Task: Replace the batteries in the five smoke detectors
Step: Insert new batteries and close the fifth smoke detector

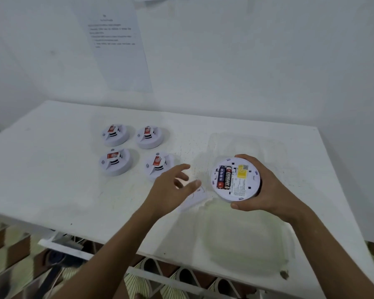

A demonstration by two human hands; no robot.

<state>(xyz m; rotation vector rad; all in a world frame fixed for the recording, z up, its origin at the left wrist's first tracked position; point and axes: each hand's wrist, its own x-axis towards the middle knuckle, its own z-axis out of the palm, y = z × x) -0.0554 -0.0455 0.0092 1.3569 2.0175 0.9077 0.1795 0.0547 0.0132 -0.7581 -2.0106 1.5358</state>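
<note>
My right hand [266,190] grips a white smoke detector [235,180] turned back-side up above the table. Its battery bay is uncovered, and two batteries [224,177] lie side by side in it, one blue and red, one black and red. A yellow label sits next to them. My left hand [171,188] hovers just left of the detector with fingers spread and holds nothing. Under its fingertips a small white battery cover [195,198] lies on the table. Several more white detectors, each with a red sticker, stand face up at the table's middle left, the nearest one [158,165] beside my left hand.
The white table [52,180] stands against a white wall with a printed sheet [119,44] taped to it. A faint clear plastic container [246,234] sits at the front right. Tiled floor and a table frame show below the front edge.
</note>
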